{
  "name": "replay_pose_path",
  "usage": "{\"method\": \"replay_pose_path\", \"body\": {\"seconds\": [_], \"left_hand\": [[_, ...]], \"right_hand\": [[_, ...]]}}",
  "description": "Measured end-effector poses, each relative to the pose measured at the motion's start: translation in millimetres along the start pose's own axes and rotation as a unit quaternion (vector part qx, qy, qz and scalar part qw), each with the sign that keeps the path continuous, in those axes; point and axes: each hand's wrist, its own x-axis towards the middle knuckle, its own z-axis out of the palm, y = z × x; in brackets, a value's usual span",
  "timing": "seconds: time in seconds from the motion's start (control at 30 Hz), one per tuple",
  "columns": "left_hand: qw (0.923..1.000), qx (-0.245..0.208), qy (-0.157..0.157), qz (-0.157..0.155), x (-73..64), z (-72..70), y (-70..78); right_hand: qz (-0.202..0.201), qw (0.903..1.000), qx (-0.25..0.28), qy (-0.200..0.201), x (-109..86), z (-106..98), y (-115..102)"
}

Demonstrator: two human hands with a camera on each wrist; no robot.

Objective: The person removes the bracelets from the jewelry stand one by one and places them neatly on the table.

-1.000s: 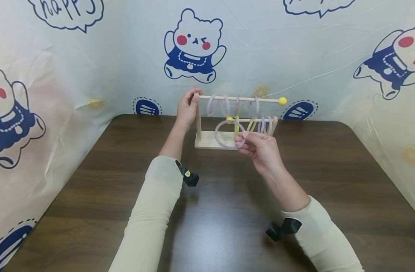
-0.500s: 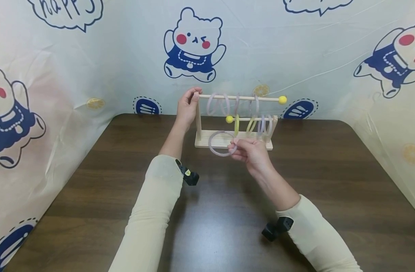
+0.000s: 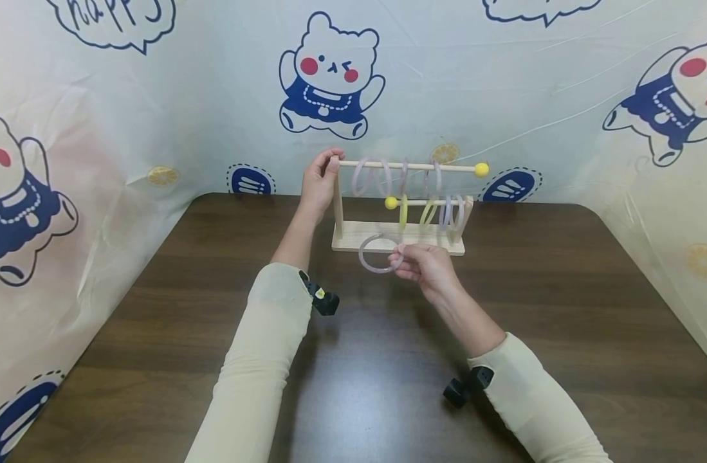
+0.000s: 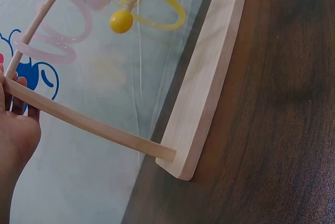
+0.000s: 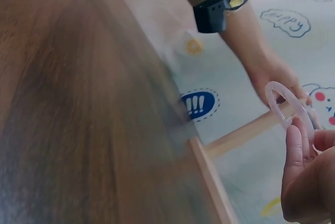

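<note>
Pale translucent ring (image 3: 361, 254): held in front of the base of the wooden stand (image 3: 356, 240), hung on nothing. Right hand (image 3: 428, 267) pinches one edge, thumb and fingers together, opening free. Left hand (image 3: 320, 183) grips the top of the left post (image 3: 338, 209), well apart from the right.

My judgement: edge pinch is sound; light pressure, fingers out of the opening. Bracing the post should stop the stand sliding. Best to give the yellow ball (image 3: 391, 203) on the lower rod (image 3: 415, 204) a wide berth; yellow ring (image 3: 403, 215) hangs just beside it. Upper rod (image 3: 463, 170) carries pale rings (image 3: 438, 179). Below, dark counter (image 3: 359, 386).
</note>
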Motion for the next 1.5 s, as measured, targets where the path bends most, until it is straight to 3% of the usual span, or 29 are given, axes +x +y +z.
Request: {"method": "replay_pose_path", "body": {"seconds": [0.8,1.07,1.5], "left_hand": [[0.9996,-0.007,-0.007,-0.026,-0.6,-0.7,1.2],[0.9998,-0.005,-0.002,-0.021,0.0,-0.3,0.1],[0.9998,-0.004,0.000,-0.017,-1.3,0.6,2.2]], "right_hand": [[0.047,0.9955,-0.079,0.024,12.6,-10,32],[0.066,0.9914,-0.113,-0.002,16.2,-13,41],[0.075,0.9893,-0.125,-0.006,16.6,-16,41]]}}
